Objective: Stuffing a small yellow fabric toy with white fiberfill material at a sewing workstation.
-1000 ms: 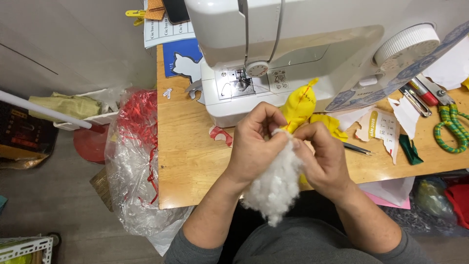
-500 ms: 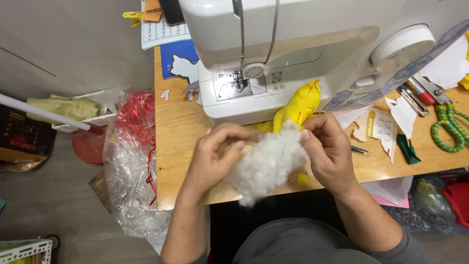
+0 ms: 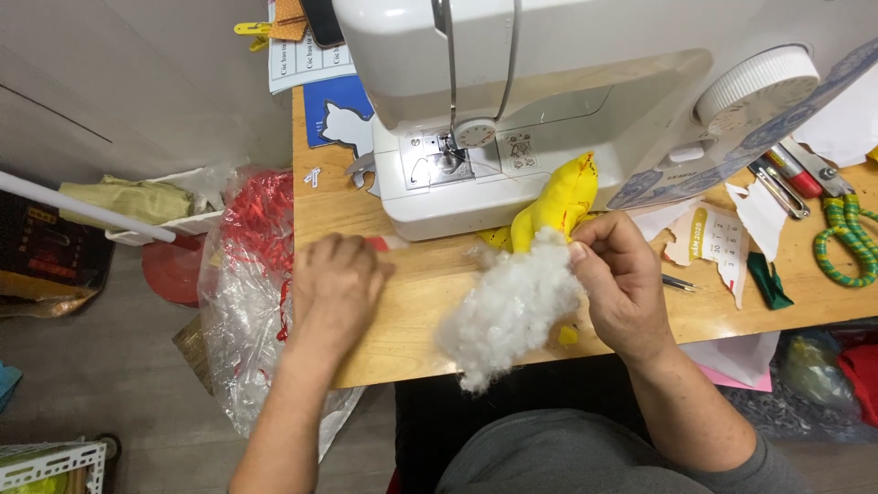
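My right hand [image 3: 622, 284] pinches a fluffy clump of white stuffing [image 3: 508, 311] at the opening of a yellow fabric toy [image 3: 558, 203], which leans against the base of the white sewing machine [image 3: 512, 101]. My left hand [image 3: 337, 284] lies palm down on the wooden table [image 3: 402, 320], to the left of the stuffing, with its fingertips beside a small red and white scrap [image 3: 382, 243]. From above I cannot see whether the left hand grips anything.
A clear plastic bag with red material [image 3: 256, 265] hangs off the table's left edge. Paper scraps [image 3: 722, 233], tweezers [image 3: 679, 284], green-handled scissors [image 3: 846, 240] and other tools lie at the right. A blue sheet with a white cat shape [image 3: 337, 117] lies behind the machine.
My left hand let go of the stuffing and moved left onto the table. My right hand kept the stuffing and shifted slightly right with it.
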